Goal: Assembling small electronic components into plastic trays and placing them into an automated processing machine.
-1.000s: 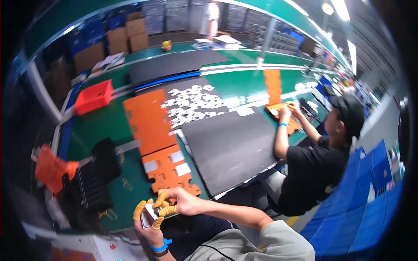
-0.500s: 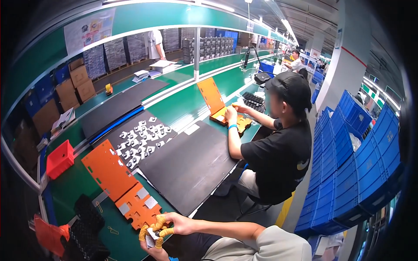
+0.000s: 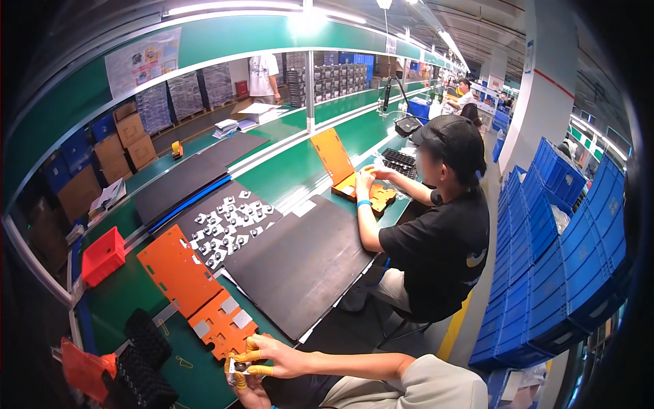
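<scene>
Down at the lower edge, a small white part with a dark round middle (image 3: 239, 367) is gripped between my two hands. My right hand (image 3: 278, 358) reaches in from the right and pinches it with yellow-covered fingertips. Below it, my left hand (image 3: 251, 393) supports the part, its fingers bent around the underside. Just beyond my hands lies an orange fixture (image 3: 219, 327) with cut-outs and grey pads, its hinged orange lid (image 3: 178, 268) laid back. Similar white pieces with dark round tops (image 3: 228, 221) are spread over a black mat.
A large black mat (image 3: 296, 266) covers the bench to the right. Black trays (image 3: 145, 354), an orange bag (image 3: 85, 371) and a red bin (image 3: 103, 255) sit at left. A co-worker in a black cap (image 3: 436, 204) handles another orange fixture. Blue crates (image 3: 545, 286) stack at far right.
My right hand's fingers have shifted slightly and straightened around the white part, which shows its dark middle more plainly. The whole view has moved a little.
</scene>
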Demonstrator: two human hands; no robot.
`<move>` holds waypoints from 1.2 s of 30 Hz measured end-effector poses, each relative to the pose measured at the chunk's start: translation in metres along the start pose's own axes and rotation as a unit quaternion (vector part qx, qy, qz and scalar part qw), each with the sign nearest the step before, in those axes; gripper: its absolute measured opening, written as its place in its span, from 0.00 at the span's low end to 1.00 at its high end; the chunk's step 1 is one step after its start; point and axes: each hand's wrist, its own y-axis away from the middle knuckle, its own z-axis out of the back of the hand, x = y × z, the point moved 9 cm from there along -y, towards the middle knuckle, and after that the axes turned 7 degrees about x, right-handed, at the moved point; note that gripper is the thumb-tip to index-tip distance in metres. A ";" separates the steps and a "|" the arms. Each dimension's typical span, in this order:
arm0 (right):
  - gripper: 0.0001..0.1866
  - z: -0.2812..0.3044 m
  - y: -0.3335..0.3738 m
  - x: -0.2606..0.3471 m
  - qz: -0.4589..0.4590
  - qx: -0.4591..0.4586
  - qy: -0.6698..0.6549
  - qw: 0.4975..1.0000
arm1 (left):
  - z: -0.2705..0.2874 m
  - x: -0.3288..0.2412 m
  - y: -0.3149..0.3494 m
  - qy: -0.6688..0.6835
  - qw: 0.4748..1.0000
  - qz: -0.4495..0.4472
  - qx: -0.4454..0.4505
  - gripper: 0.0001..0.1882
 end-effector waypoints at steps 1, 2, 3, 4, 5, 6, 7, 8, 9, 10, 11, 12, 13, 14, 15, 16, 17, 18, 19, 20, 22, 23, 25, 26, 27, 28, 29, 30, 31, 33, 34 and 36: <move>0.26 0.002 -0.003 0.012 0.020 0.008 0.044 0.999 | 0.007 0.009 0.000 0.039 0.998 0.035 0.034 0.32; 0.30 0.003 -0.004 0.018 0.039 0.008 0.054 0.998 | 0.014 0.016 -0.002 0.077 0.992 0.070 0.068 0.31; 0.29 0.003 -0.005 0.020 0.050 -0.001 0.075 0.996 | -0.015 0.008 -0.002 0.127 0.977 0.098 0.141 0.29; 0.29 0.002 -0.004 0.020 0.062 -0.008 0.095 0.994 | -0.024 0.011 0.005 0.131 0.981 0.126 0.075 0.29; 0.30 0.001 -0.002 0.019 0.077 -0.035 0.131 0.988 | -0.034 0.012 0.015 0.135 0.979 0.153 0.008 0.30; 0.30 0.003 0.000 0.016 0.089 -0.053 0.151 0.983 | -0.019 0.029 0.011 0.157 0.969 0.191 -0.011 0.30; 0.30 0.003 0.000 0.016 0.102 -0.067 0.168 0.978 | -0.026 0.025 0.012 0.157 0.969 0.182 0.060 0.30; 0.29 0.002 0.000 0.016 0.110 -0.070 0.180 0.975 | -0.033 0.020 0.015 0.156 0.964 0.173 0.130 0.31; 0.29 0.002 -0.001 0.014 0.123 -0.064 0.193 0.971 | -0.028 0.021 0.016 0.133 0.965 0.186 0.127 0.31; 0.28 -0.002 -0.002 0.013 0.137 -0.053 0.200 0.969 | -0.008 0.017 0.016 0.067 0.985 0.154 0.028 0.31; 0.26 0.004 -0.008 0.017 0.138 -0.047 0.189 0.971 | -0.009 -0.004 0.011 -0.040 0.997 0.064 0.023 0.32; 0.24 0.002 -0.007 0.006 0.119 -0.036 0.194 0.973 | -0.007 -0.016 0.008 -0.115 0.992 0.018 0.039 0.33; 0.23 0.003 -0.011 0.003 0.108 -0.017 0.199 0.974 | -0.012 -0.033 0.005 -0.159 0.985 -0.063 0.010 0.33; 0.23 -0.004 -0.017 -0.002 0.098 0.031 0.198 0.975 | -0.009 -0.046 0.008 -0.198 0.975 -0.098 0.012 0.30; 0.22 -0.014 -0.021 -0.007 0.108 0.071 0.181 0.975 | -0.007 -0.058 0.011 -0.275 0.952 -0.129 0.021 0.28; 0.22 -0.023 -0.024 -0.010 0.096 0.107 0.172 0.975 | -0.006 -0.065 0.013 -0.346 0.925 -0.153 0.035 0.26; 0.22 -0.029 -0.025 -0.013 0.080 0.141 0.166 0.973 | -0.003 -0.070 0.014 -0.396 0.910 -0.126 0.000 0.20; 0.22 -0.033 -0.027 -0.013 0.092 0.155 0.152 0.972 | -0.004 -0.077 0.013 -0.426 0.892 -0.152 -0.008 0.17; 0.15 -0.039 -0.028 -0.014 0.083 0.162 0.141 0.973 | -0.002 -0.080 0.012 -0.447 0.882 -0.147 -0.018 0.16; 0.15 -0.042 -0.029 -0.014 0.081 0.179 0.139 0.970 | 0.000 -0.085 0.014 -0.468 0.872 -0.142 -0.029 0.16; 0.16 -0.046 -0.033 -0.015 0.081 0.186 0.115 0.973 | 0.001 -0.083 0.015 -0.473 0.865 -0.169 -0.008 0.15; 0.17 -0.048 -0.031 -0.020 0.079 0.195 0.130 0.969 | -0.003 -0.087 0.014 -0.487 0.856 -0.173 -0.010 0.14; 0.20 -0.048 -0.032 -0.027 0.036 0.175 0.111 0.978 | -0.003 -0.089 0.011 -0.492 0.854 -0.167 -0.016 0.13; 0.20 -0.050 -0.031 -0.031 0.017 0.169 0.101 0.980 | -0.001 -0.091 0.009 -0.488 0.856 -0.168 -0.031 0.12; 0.20 -0.049 -0.031 -0.035 -0.007 0.149 0.084 0.985 | 0.001 -0.091 0.006 -0.481 0.859 -0.171 -0.041 0.11; 0.21 -0.048 -0.031 -0.039 -0.033 0.128 0.069 0.989 | 0.009 -0.093 0.001 -0.458 0.869 -0.173 -0.069 0.10; 0.21 -0.045 -0.031 -0.042 -0.051 0.094 0.042 0.993 | 0.014 -0.101 -0.004 -0.465 0.859 -0.186 -0.102 0.09; 0.21 -0.043 -0.030 -0.043 -0.054 0.085 0.065 0.993 | 0.035 -0.097 -0.013 -0.439 0.869 -0.176 -0.142 0.08; 0.21 -0.038 -0.028 -0.045 -0.058 0.075 0.089 0.991 | 0.043 -0.100 -0.025 -0.454 0.861 -0.157 -0.164 0.08; 0.21 -0.035 -0.019 -0.051 -0.067 0.062 0.071 0.993 | 0.061 -0.097 -0.055 -0.499 0.844 -0.112 -0.162 0.12; 0.21 -0.034 -0.016 -0.054 -0.079 0.064 0.060 0.993 | 0.071 -0.089 -0.070 -0.515 0.838 -0.076 -0.162 0.13; 0.21 -0.033 -0.009 -0.056 -0.088 0.069 0.049 0.993 | 0.086 -0.071 -0.097 -0.549 0.821 -0.079 -0.138 0.14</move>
